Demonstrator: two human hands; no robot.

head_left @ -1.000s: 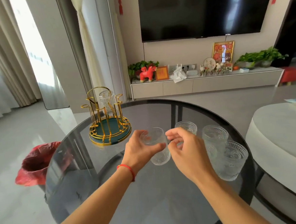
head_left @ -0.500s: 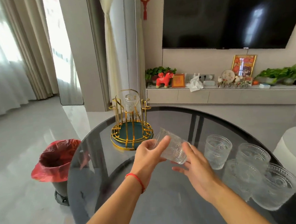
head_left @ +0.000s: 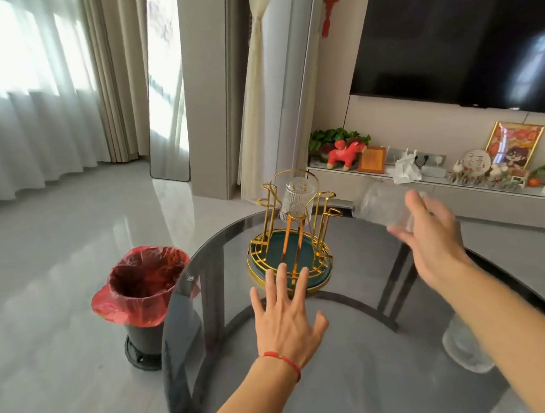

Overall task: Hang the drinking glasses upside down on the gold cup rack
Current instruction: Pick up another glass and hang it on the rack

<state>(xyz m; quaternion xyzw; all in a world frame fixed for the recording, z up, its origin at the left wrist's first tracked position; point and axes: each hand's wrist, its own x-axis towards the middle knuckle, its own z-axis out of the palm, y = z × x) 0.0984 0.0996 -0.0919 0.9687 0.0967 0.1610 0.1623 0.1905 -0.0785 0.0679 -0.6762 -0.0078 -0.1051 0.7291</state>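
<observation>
left hand [head_left: 285, 318] flat, fingers spread, empty, red wrist string | right hand [head_left: 434, 237] raised, blurred, gripping glass [head_left: 380, 203]

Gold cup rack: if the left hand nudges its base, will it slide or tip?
The gold cup rack probably slides readily, since the glass table looks smooth. It could also tip: tall thin prongs, one hung glass up high. Steadying with the open left hand seems wise.
</observation>
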